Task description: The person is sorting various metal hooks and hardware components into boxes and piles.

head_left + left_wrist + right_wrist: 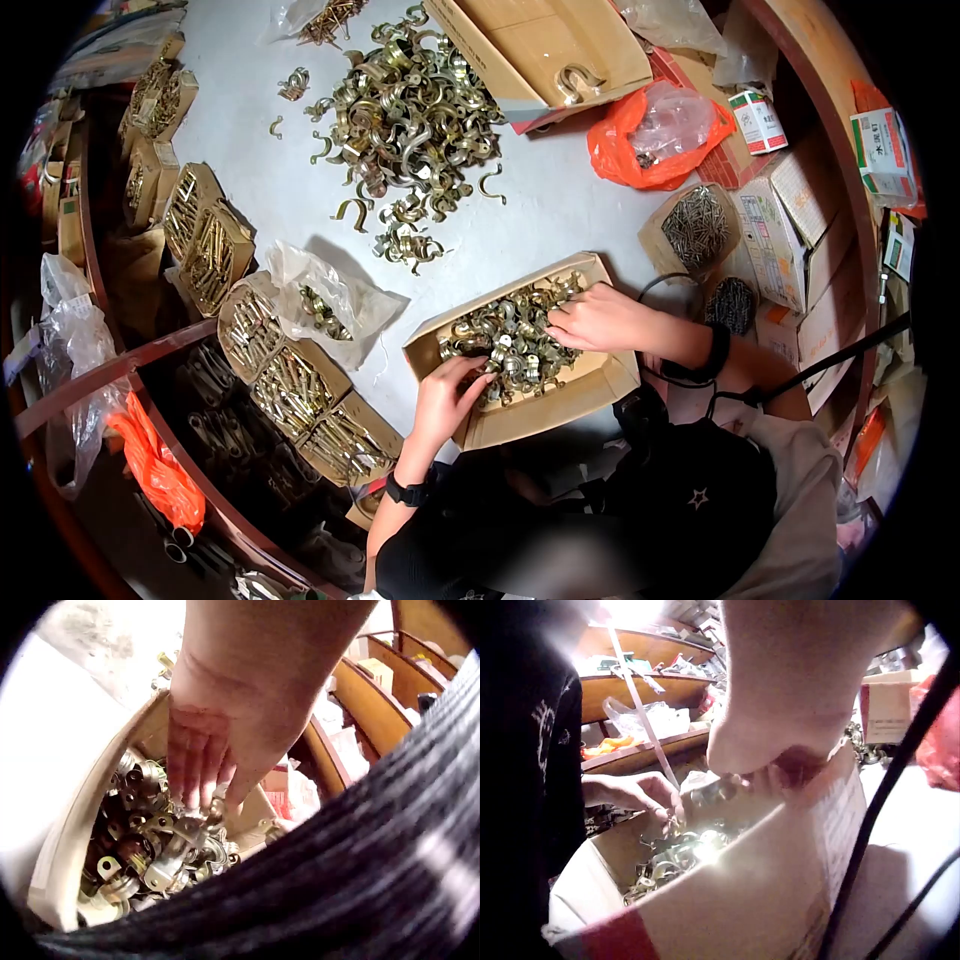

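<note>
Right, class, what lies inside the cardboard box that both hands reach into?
Curved metal clamps, some showing holes, lie heaped inside the cardboard box. The heap covers whatever lies beneath; the left hand and right hand hide parts.

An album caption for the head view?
Bare left hand and right hand reach into an open brown cardboard box of shiny curved metal clips.

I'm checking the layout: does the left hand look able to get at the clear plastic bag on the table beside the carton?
Probably yes: the bag lies uncovered near the carton. The left hand, inside that carton, would likely only need to clear its wall first.
</note>
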Motion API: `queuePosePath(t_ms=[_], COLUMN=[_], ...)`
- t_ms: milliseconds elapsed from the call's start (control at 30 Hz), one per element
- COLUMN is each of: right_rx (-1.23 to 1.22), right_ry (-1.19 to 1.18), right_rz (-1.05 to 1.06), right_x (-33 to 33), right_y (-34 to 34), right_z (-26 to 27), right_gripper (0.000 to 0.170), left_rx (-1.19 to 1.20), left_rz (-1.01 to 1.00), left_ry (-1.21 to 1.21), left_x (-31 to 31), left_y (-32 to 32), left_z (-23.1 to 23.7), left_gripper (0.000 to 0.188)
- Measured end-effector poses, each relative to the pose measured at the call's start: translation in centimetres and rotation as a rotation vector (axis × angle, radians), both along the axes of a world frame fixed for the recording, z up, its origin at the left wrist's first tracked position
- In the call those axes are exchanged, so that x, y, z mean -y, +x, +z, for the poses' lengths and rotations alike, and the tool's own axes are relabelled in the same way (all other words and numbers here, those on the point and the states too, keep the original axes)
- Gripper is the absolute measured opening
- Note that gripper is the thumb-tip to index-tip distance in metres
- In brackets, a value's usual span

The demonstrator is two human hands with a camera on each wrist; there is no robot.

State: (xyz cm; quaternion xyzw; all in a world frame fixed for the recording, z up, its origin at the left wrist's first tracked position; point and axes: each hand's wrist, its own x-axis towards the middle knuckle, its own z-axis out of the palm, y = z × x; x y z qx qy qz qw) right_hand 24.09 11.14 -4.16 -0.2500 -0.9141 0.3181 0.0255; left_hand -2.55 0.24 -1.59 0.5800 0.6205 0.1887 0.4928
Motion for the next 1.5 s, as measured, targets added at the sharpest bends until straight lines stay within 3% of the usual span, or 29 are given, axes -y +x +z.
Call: queuePosePath(t_ms=[33,100,200,267,300,367,467,567,633,700,767,800,867,933,1100,1167,1300,1500], right_rx=[0.091,0.192,-0.084,-0.103,-0.164,-0.189,-0.167,-0.134,-0.287,-0.262,-0.202,-0.098,-0.128,-0.146,-0.141,-0.131,-0.125,-0.146], right_ry=[0.021,0.008,0.216,0.281,0.447,0.231,0.147,0.078,0.354,0.269,0.03,-0.118,-0.095,-0.079,-0.073,-0.086,-0.1,-0.074], right_rz=[0.051,0.075,-0.066,-0.177,-0.187,-0.482,-0.541,-0.457,-0.349,-0.336,-0.383,-0.441,-0.418,-0.396,-0.417,-0.418,-0.422,-0.42], right_x=[0.1,-0.4,-2.2,-4.8,-6.5,-8.8,-10.0,-8.6,-7.5,-6.4,-5.3,-5.4,-5.7,-5.9,-5.7,-5.7,-5.7,-5.7], right_y=[-0.1,-0.3,-0.3,0.3,0.7,1.3,1.3,0.2,-0.8,-1.1,-1.2,-1.4,-1.5,-1.6,-1.4,-1.4,-1.4,-1.4], right_z=[0.0,0.3,1.2,1.5,2.9,3.2,3.9,3.2,1.7,0.0,-2.5,-1.5,-1.7,-1.6,-1.8,-1.8,-1.7,-2.2], right_gripper=[0.034,0.037,0.04,0.028,0.021,0.018,0.02,0.022,0.022,0.022,0.023,0.026,0.026,0.027,0.021,0.017,0.016,0.018], left_rx=[-0.218,-0.209,-0.306,-0.367,-0.433,-0.43,-0.436,-0.346,-0.268,-0.115,0.223,0.218,-0.034,-0.189,-0.583,-0.747,-0.846,-0.951], left_rz=[-0.151,-0.13,-0.147,-0.156,-0.161,-0.168,-0.138,-0.049,0.033,0.173,0.454,0.443,0.369,0.223,-0.131,-0.14,-0.135,-0.121], left_ry=[0.137,0.156,0.296,0.316,0.339,0.343,0.46,0.556,0.58,0.515,0.256,0.37,0.582,0.621,0.61,0.656,0.753,0.872], left_x=[-0.2,0.0,0.3,0.5,0.6,0.6,0.2,0.1,-0.8,-3.5,-6.2,-8.2,-12.3,-17.0,-24.2,-24.4,-25.4,-24.9], left_y=[0.4,0.7,0.5,0.2,0.1,0.2,0.5,0.2,-0.4,-1.2,-3.5,-4.4,-5.3,-5.9,-6.5,-5.0,-4.6,-4.0], left_z=[0.2,-0.1,-0.7,-1.3,-1.5,-1.6,-1.4,-0.8,-0.1,2.8,6.0,7.5,10.5,11.1,1.8,-1.0,-4.3,-3.8], left_gripper=[0.02,0.02,0.016,0.017,0.017,0.018,0.018,0.022,0.022,0.018,0.014,0.015,0.015,0.02,0.028,0.032,0.03,0.015])
